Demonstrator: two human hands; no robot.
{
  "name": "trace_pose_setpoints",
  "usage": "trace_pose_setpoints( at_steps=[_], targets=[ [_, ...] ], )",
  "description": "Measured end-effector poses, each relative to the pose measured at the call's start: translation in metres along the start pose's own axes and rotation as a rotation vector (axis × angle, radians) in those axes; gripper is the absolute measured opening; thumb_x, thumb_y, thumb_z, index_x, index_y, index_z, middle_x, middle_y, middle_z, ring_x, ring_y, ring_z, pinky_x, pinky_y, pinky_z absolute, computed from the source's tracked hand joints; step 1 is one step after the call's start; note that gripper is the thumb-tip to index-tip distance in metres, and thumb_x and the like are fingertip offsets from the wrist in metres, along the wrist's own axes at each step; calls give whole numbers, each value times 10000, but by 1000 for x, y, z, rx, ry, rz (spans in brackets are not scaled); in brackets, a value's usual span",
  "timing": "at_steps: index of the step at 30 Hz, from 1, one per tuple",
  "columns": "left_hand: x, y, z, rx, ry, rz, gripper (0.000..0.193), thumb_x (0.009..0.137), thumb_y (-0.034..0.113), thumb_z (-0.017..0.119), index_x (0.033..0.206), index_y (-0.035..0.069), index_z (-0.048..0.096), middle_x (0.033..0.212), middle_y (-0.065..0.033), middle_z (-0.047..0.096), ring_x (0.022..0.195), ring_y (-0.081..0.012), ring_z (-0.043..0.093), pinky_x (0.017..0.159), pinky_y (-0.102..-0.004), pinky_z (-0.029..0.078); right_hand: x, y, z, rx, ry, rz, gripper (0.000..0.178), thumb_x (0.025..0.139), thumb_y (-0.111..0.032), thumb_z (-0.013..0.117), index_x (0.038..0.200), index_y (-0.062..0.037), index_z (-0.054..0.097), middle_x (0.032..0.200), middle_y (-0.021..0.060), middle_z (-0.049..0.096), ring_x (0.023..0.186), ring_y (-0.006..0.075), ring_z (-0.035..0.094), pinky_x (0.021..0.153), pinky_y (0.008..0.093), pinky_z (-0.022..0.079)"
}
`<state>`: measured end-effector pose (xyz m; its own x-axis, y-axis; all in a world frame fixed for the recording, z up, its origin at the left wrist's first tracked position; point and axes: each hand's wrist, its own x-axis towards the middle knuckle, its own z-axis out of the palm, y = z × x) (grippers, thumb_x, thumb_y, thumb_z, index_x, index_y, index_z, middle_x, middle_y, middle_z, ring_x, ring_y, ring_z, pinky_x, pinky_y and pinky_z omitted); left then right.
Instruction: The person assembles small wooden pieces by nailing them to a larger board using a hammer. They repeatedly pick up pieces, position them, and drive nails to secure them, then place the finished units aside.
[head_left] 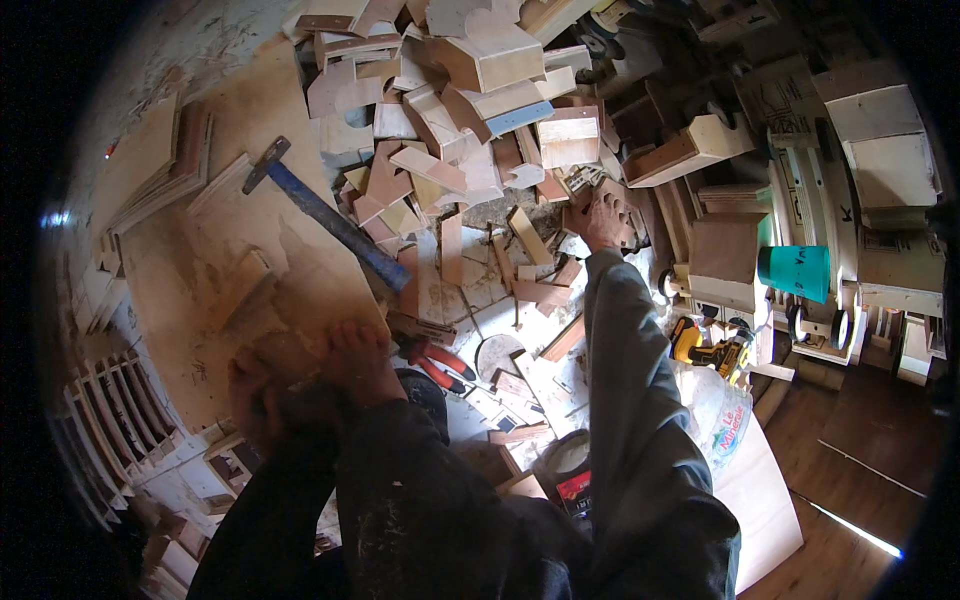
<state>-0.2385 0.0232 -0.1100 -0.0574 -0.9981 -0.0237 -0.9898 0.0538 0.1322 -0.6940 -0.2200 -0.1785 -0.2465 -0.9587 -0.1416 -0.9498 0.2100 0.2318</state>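
My right hand, at the end of a grey sleeve, reaches to a brown wooden piece with dark round holes beside the heap of offcuts. Its fingers look bent in against that piece; what they hold is hidden. Small thin metal bits lie just beyond it. My left hand does not show. Two bare feet rest on a plywood sheet at the left. A hammer with a blue handle lies across this sheet, its head toward the far left. Red-handled pliers lie close to the feet.
Cut wooden pieces heap up at the far middle. At the right stand wooden assemblies with small wheels, a teal cup, a yellow cordless drill and a clear plastic container. A round tin stands near my legs.
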Motion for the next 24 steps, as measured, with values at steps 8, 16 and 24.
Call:
trace_pose_setpoints(
  at_steps=[8,16,24],
  targets=[
    [11,19,21,472,-156,46,231,950,201,375,1128,111,492,1087,-83,502,1026,-206,487,963,-384,324,13,16,-13,101,28,164,560,836,-508,576,1200,-83,548,1329,156,423,1282,310,361,975,481,377],
    [17,32,34,695,-230,98,244,962,224,353,1144,129,486,1080,-55,500,1023,-181,483,964,-381,314,28,-40,10,60,74,296,624,809,-439,597,1266,-39,452,1223,172,517,1178,338,479,889,446,448],
    [25,38,40,803,-279,128,258,974,248,331,1160,148,480,1072,-27,499,1020,-155,479,966,-377,305,-81,-12,-18,560,110,185,433,731,-344,658,1030,-30,635,1070,149,586,1023,285,541,843,411,444]
  ],
)
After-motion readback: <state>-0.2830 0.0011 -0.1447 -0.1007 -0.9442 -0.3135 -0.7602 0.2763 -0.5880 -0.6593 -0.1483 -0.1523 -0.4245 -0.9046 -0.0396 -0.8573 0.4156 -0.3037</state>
